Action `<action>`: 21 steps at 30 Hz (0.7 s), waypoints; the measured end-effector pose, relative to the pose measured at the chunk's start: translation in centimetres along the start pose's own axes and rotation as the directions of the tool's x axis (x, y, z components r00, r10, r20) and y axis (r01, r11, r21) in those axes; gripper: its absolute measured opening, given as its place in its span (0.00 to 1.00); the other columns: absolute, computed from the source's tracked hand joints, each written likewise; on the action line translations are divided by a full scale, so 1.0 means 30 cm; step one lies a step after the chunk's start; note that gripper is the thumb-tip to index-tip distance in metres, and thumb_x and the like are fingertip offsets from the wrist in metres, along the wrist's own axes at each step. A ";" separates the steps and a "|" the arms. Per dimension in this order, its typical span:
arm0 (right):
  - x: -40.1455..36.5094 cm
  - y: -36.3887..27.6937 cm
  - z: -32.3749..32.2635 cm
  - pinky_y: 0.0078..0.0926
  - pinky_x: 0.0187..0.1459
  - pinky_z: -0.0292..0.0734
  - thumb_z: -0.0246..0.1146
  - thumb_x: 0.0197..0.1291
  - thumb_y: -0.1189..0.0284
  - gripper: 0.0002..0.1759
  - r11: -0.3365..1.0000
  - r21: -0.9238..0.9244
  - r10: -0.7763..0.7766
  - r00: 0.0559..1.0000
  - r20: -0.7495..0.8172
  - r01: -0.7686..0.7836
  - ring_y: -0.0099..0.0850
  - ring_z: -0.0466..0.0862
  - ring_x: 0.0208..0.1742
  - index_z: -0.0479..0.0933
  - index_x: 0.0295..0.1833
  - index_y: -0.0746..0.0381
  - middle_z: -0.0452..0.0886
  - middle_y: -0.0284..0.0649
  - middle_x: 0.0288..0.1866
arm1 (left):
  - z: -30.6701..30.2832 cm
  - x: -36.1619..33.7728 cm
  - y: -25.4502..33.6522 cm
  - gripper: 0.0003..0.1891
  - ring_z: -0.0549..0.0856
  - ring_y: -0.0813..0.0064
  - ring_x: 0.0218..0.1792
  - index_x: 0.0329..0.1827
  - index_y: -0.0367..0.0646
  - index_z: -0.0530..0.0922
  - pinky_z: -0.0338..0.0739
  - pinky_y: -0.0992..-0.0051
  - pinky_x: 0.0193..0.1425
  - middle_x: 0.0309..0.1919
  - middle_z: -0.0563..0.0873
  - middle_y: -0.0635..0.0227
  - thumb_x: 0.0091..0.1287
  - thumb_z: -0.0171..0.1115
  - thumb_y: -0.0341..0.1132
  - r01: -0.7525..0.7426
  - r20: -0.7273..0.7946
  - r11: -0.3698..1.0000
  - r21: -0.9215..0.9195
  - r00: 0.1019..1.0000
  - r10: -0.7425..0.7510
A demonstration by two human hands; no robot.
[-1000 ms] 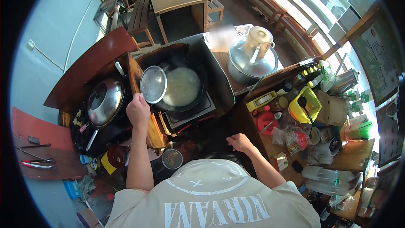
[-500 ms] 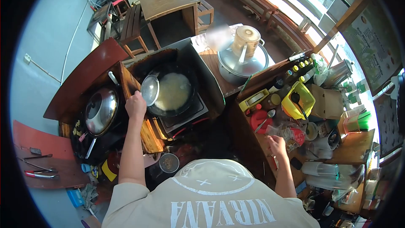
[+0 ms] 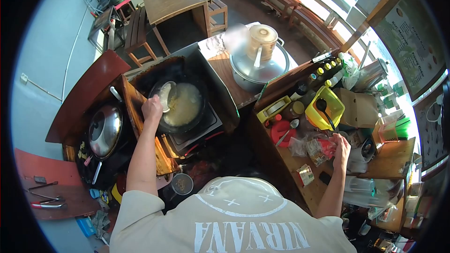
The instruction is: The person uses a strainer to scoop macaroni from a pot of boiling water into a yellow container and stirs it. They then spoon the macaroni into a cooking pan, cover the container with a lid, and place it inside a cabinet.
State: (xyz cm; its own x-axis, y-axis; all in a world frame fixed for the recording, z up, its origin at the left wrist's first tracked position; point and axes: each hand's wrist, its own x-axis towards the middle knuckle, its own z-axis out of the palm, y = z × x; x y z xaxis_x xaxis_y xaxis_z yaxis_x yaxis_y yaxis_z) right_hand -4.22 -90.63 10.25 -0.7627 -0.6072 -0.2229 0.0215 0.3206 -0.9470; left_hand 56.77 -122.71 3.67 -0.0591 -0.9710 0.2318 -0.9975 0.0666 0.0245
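Observation:
A round metal strainer [image 3: 166, 94] is in my left hand [image 3: 152, 109], tilted at the left side of a dark wok [image 3: 204, 97] that holds cloudy, pale liquid. Over at the right counter, my right hand [image 3: 341, 149] is raised beside clear plastic bags [image 3: 320, 149] with red on them. Its fingers are together, and what they hold, if anything, is hidden. Just above that hand sits a yellow basket [image 3: 313, 112] with a black ladle in it. A small white and red packet [image 3: 305, 175] lies on the counter left of my right forearm.
A large lidded pot [image 3: 255, 72] stands beyond the stove. At the left is a covered pan [image 3: 105, 131]. A red plate [image 3: 281, 133], bottles [image 3: 320, 71] and a cardboard box [image 3: 358, 107] crowd the right counter. A small bowl [image 3: 182, 184] sits near my body.
My right hand has moved right and up along the counter, and the small packet now shows. The strainer in my left hand has turned and tipped towards the wok's liquid.

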 end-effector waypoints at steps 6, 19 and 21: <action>0.103 -0.014 -0.032 0.15 0.18 0.66 0.57 0.68 0.49 0.25 0.996 -0.002 0.086 0.996 -0.022 -0.086 0.22 0.78 0.21 0.74 0.54 0.60 0.83 0.39 0.43 | 0.048 -0.005 0.050 0.08 0.88 0.49 0.33 0.32 0.39 0.79 0.83 0.55 0.39 0.28 0.86 0.49 0.63 0.52 0.31 -0.122 -0.004 0.992 0.023 0.993 0.122; 0.235 -0.056 0.010 0.19 0.18 0.61 0.56 0.60 0.35 0.37 0.956 -0.226 0.189 0.982 -0.014 -0.187 0.22 0.75 0.20 0.71 0.53 0.60 0.71 0.35 0.39 | 0.000 -0.027 -0.068 0.10 0.87 0.47 0.37 0.34 0.37 0.83 0.82 0.53 0.44 0.30 0.86 0.47 0.65 0.55 0.32 0.134 0.037 0.987 0.088 0.990 -0.137; 0.242 -0.060 0.018 0.19 0.18 0.61 0.57 0.60 0.35 0.37 0.953 -0.238 0.189 0.982 -0.024 -0.189 0.22 0.74 0.20 0.70 0.53 0.60 0.70 0.35 0.39 | 0.042 -0.050 -0.042 0.10 0.87 0.46 0.37 0.32 0.37 0.84 0.81 0.53 0.46 0.30 0.86 0.47 0.64 0.56 0.33 0.183 0.037 0.983 -0.017 0.983 -0.182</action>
State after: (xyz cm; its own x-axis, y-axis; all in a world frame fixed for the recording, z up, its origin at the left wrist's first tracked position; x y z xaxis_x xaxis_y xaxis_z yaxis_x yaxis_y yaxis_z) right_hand -9.45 -96.03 10.22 -0.7602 -0.5180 -0.3922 0.0112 0.5931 -0.8051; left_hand 58.06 -121.61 2.06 0.1220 -0.9746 0.1876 -0.9907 -0.1080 0.0833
